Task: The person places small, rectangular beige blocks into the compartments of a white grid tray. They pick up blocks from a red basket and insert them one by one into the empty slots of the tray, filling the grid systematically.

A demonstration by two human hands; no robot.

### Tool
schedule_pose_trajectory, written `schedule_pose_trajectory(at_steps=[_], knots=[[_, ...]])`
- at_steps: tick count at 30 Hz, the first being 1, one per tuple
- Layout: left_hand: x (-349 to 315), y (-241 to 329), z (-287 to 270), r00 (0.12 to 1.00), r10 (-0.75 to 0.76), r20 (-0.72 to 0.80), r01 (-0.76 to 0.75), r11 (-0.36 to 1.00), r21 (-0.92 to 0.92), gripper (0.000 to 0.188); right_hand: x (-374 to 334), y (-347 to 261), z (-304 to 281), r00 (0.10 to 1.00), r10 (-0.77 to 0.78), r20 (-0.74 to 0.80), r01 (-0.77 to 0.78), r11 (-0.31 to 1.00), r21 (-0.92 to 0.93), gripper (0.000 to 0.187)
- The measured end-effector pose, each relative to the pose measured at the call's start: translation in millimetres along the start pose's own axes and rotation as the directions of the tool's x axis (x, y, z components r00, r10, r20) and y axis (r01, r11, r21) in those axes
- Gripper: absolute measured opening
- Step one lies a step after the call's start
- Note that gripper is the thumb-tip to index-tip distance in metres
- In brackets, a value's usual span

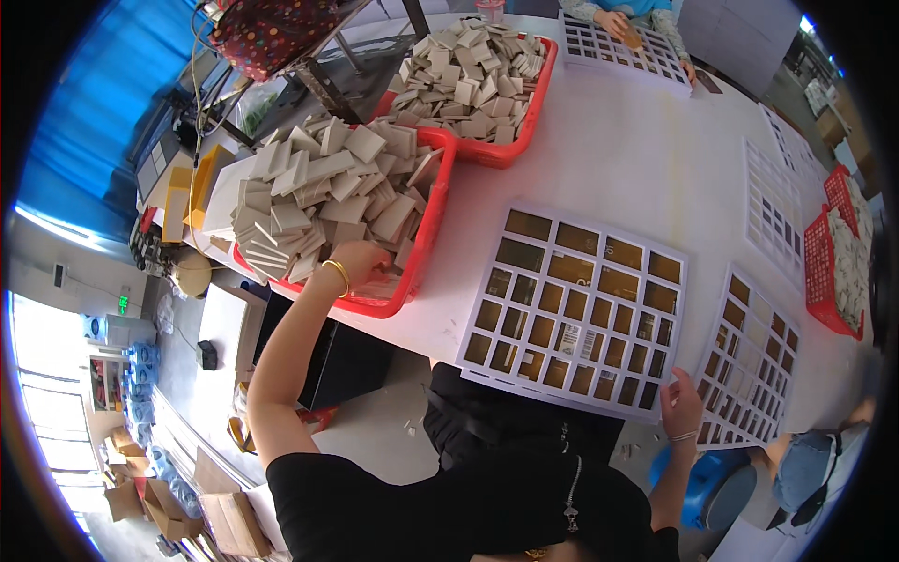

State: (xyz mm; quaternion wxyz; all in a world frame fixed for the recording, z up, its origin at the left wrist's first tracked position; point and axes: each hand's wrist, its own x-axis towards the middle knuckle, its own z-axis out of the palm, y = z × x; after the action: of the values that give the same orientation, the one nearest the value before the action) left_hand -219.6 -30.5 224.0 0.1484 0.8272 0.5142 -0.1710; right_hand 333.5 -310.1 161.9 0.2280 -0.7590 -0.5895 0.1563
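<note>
My left hand (361, 262) is down in the near red bin (426, 239), fingers curled in among the beige tiles (318, 187), though the pile hides whether they have closed on one, so I cannot tell. The bin sits at the table's left edge, just beside the grid (573, 309), so tiles are only a short reach from it. My right hand (682, 405) rests on the grid's near right corner, fingers spread flat and gripping nothing, likely to keep the white frame from sliding on the smooth white table (618, 150). The grid's square cells look mostly empty, showing a dark brown backing. A second grid (749, 361) lies touching or just beside the first on the right, partly under my right wrist. Behind the near bin a second red bin (524, 122) is heaped with more tiles. Across the table another person's hands (623, 23) work at their own grid (623, 51). More grids (773, 206) and a red basket (829, 272) line the right side. Nothing stands between bin and grid but the bin's raised wall, which my hand must clear.
</note>
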Motion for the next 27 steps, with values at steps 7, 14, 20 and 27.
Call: schedule_pose_trajectory(at_steps=[7,14,20,27], knots=[[8.5,-3.5,8.7,0.974,0.212,-0.076,-0.191,0.957,0.219,0.03,5.5,-7.5,-3.1,0.997,-0.072,-0.028,0.071,0.997,-0.026,0.031],[7.4,-11.0,12.1,0.992,0.036,-0.118,-0.011,0.979,0.206,0.021,8.8,-15.4,1.1,0.993,-0.112,-0.04,0.111,0.994,-0.003,0.03],[-61.7,8.0,-26.1,0.781,-0.239,-0.577,-0.036,0.906,-0.423,0.037,16.7,-21.1,8.2,0.989,-0.098,-0.107,0.102,0.994,0.028,0.03],[-37.5,141.1,39.5,0.872,0.076,-0.483,-0.422,0.615,-0.666,0.054,51.5,-134.5,40.7,0.94,-0.324,-0.107,0.337,0.833,0.439,0.055]])
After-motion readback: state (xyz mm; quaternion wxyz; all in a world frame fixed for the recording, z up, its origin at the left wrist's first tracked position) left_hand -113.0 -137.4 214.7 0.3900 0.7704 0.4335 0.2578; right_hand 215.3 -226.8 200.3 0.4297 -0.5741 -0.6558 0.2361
